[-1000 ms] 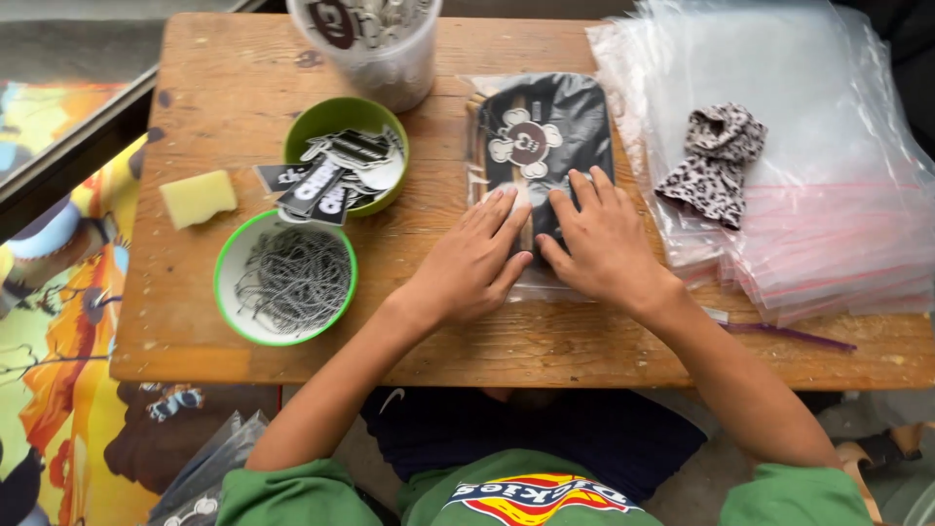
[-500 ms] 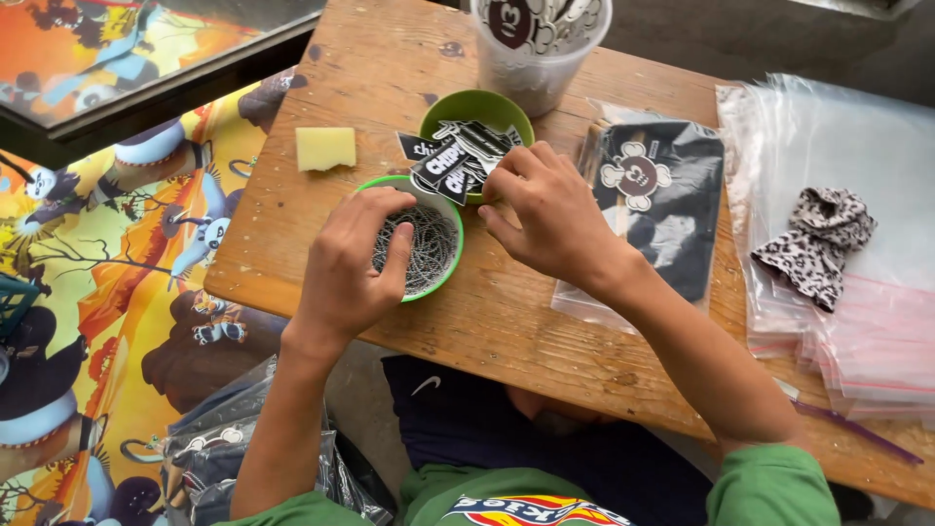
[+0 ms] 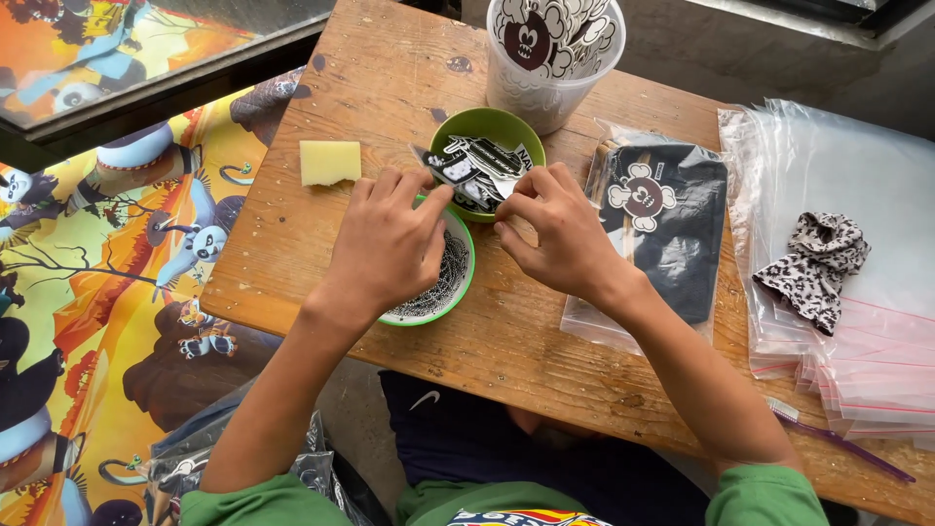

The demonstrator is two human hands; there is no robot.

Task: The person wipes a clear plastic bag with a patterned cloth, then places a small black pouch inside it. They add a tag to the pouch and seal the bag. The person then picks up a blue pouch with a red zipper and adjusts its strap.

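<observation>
Stickers (image 3: 474, 168) heaped in green bowl (image 3: 466, 126), upper centre. Left hand (image 3: 390, 244) and right hand (image 3: 555, 229) pinch one narrowly. Likely light, flimsy, slippery; best gripped by edges.

Both hands left bagged black cloth (image 3: 667, 229), now meet over sticker bowl (image 3: 487, 146).

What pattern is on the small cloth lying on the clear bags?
Leopard-style spots, dark on pale grey: the cloth, in the head view.
</observation>
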